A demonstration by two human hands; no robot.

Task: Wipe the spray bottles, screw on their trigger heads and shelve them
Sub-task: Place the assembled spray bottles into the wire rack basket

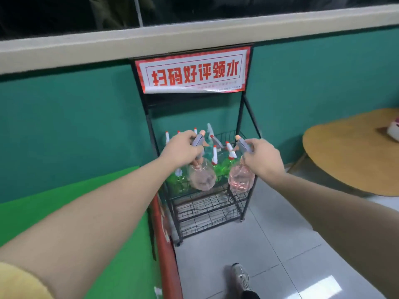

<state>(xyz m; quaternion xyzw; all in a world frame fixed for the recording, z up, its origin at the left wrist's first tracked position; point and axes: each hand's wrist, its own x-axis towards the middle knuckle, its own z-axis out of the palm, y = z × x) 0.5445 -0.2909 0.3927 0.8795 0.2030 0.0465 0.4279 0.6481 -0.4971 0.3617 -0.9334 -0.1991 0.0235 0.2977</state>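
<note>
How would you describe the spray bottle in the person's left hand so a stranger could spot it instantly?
Find the black wire rack under the red-and-white sign on the green wall. In front of its upper basket, the left hand holds a clear pink bottle by its grey trigger head. The shelved bottles behind are green with white heads, and the other pink bottle hangs from the right hand.

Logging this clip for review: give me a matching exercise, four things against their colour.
Things:
1. bottle in the left hand
2. bottles on the rack
3. sign atop the rack
4. round table

Colours:
A. green
B. tan wood
C. clear pink
D. red and white

Pairs: 1-C, 2-A, 3-D, 4-B
</note>
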